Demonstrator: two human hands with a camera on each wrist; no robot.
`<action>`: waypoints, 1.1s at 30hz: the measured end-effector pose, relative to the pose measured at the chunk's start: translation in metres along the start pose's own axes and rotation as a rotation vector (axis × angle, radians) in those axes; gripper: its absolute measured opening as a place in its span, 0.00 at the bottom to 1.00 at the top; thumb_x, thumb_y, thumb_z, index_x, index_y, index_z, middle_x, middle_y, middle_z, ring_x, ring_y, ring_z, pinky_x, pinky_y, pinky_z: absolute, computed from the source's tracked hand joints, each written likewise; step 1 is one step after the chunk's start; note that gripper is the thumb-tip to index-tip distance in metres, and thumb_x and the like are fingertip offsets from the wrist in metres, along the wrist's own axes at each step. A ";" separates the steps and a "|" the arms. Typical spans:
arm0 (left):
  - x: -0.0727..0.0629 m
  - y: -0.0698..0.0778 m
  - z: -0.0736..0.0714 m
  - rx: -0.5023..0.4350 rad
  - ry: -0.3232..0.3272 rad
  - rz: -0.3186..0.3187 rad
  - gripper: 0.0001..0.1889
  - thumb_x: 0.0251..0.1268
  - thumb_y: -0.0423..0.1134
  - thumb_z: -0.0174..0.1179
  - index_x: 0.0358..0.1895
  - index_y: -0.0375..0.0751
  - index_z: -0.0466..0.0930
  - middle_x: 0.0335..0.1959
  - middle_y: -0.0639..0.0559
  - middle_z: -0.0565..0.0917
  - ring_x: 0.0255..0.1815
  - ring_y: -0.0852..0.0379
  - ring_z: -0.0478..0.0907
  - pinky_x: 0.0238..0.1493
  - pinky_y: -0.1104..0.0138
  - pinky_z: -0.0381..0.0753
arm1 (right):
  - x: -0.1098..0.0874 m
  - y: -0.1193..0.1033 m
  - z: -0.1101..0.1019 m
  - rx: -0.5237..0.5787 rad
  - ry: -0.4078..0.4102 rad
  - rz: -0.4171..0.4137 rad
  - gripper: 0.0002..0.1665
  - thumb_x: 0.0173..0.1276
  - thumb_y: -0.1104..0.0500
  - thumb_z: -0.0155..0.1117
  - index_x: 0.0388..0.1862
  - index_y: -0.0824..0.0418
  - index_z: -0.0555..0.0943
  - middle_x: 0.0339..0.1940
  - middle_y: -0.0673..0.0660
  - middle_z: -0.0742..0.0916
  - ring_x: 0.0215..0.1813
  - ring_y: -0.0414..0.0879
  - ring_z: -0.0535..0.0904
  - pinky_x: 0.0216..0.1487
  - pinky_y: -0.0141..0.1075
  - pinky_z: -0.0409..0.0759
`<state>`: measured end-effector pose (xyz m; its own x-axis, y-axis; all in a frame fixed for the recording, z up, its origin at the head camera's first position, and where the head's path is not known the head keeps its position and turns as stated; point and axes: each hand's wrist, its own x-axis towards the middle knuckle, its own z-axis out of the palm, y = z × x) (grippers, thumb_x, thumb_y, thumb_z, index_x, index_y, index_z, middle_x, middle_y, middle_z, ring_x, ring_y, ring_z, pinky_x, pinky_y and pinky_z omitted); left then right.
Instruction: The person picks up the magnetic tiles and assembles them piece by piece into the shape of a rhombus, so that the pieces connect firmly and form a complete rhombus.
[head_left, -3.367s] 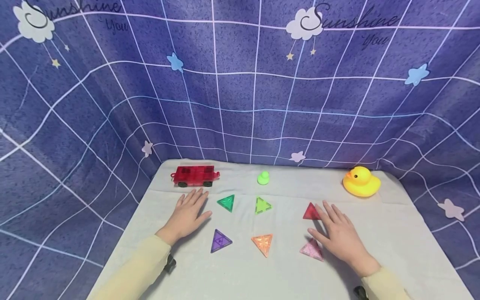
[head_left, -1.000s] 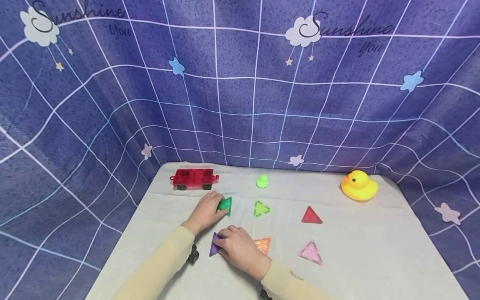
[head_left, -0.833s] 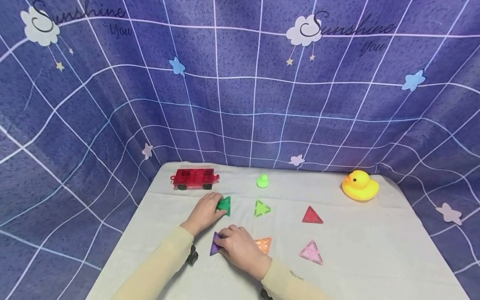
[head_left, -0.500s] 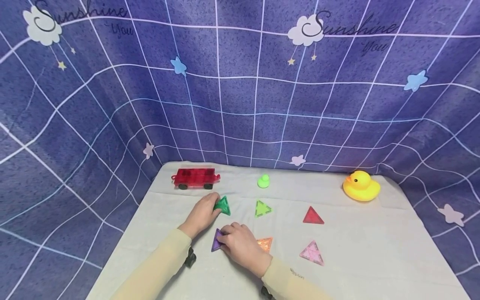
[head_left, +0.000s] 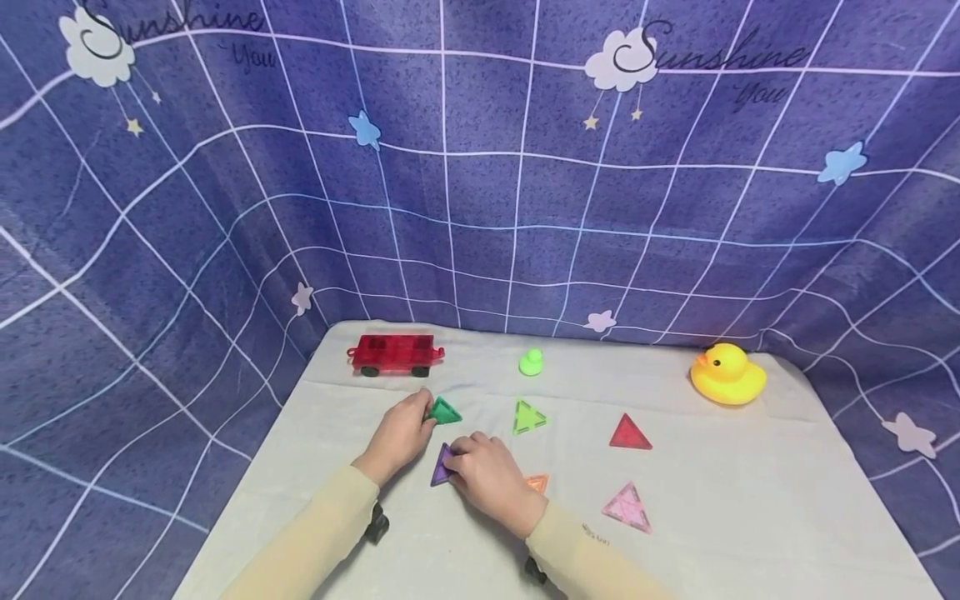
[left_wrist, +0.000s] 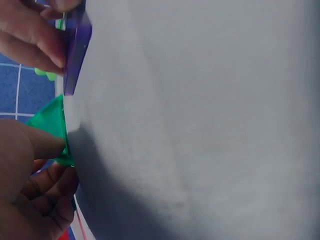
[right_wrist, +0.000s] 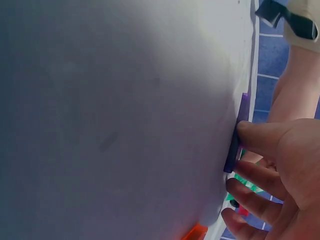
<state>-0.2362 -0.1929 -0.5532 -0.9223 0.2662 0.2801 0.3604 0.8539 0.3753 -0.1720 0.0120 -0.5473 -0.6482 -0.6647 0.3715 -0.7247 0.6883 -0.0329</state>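
Note:
My left hand (head_left: pixel 397 433) pinches a translucent green triangular magnetic tile (head_left: pixel 445 411) by its left part. In the left wrist view, thumb and fingers clasp this green tile (left_wrist: pixel 49 120) at one corner. Just nearer to me, my right hand (head_left: pixel 491 479) grips a purple triangular magnetic tile (head_left: pixel 441 467), partly covered by the fingers. The right wrist view shows the purple tile (right_wrist: pixel 235 145) edge-on between thumb and forefinger. A small gap separates the two tiles. Under my right hand's wrist side, an orange triangular tile (head_left: pixel 537 482) is mostly hidden.
Lime (head_left: pixel 529 417), red (head_left: pixel 630 432) and pink (head_left: pixel 628 507) triangular tiles lie on the white cloth (head_left: pixel 712 517). Along the back stand a red wheeled car base (head_left: pixel 395 354), a small green duck (head_left: pixel 531 362) and a yellow duck (head_left: pixel 727 375). A blue curtain (head_left: pixel 480 183) hangs behind.
From lying flat on the cloth, both hands have come to hold tiles. Lately the green tile has turned and shifted slightly left, while the purple tile has moved away from me, nearer the green one.

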 end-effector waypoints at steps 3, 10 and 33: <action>-0.004 0.001 0.000 0.045 -0.002 0.006 0.13 0.62 0.30 0.71 0.37 0.42 0.73 0.28 0.54 0.74 0.31 0.52 0.77 0.37 0.54 0.79 | 0.002 0.002 0.001 -0.002 -0.001 0.006 0.13 0.63 0.52 0.80 0.48 0.46 0.93 0.49 0.48 0.89 0.46 0.46 0.82 0.37 0.39 0.79; -0.009 0.005 0.000 0.101 -0.010 0.005 0.08 0.63 0.32 0.69 0.38 0.39 0.78 0.30 0.50 0.79 0.31 0.50 0.80 0.36 0.53 0.80 | 0.010 0.007 0.002 -0.018 -0.028 0.010 0.10 0.64 0.52 0.80 0.44 0.47 0.93 0.49 0.49 0.89 0.46 0.48 0.82 0.36 0.41 0.79; -0.013 0.018 0.004 0.120 0.006 0.026 0.06 0.61 0.34 0.67 0.30 0.41 0.79 0.24 0.49 0.82 0.27 0.46 0.83 0.29 0.53 0.79 | 0.033 0.029 0.007 0.045 -0.062 0.063 0.07 0.66 0.55 0.78 0.42 0.51 0.92 0.52 0.52 0.90 0.45 0.52 0.83 0.35 0.47 0.82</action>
<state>-0.2187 -0.1794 -0.5540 -0.9117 0.2867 0.2942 0.3650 0.8940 0.2597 -0.2160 0.0087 -0.5423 -0.7049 -0.6383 0.3095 -0.6911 0.7162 -0.0968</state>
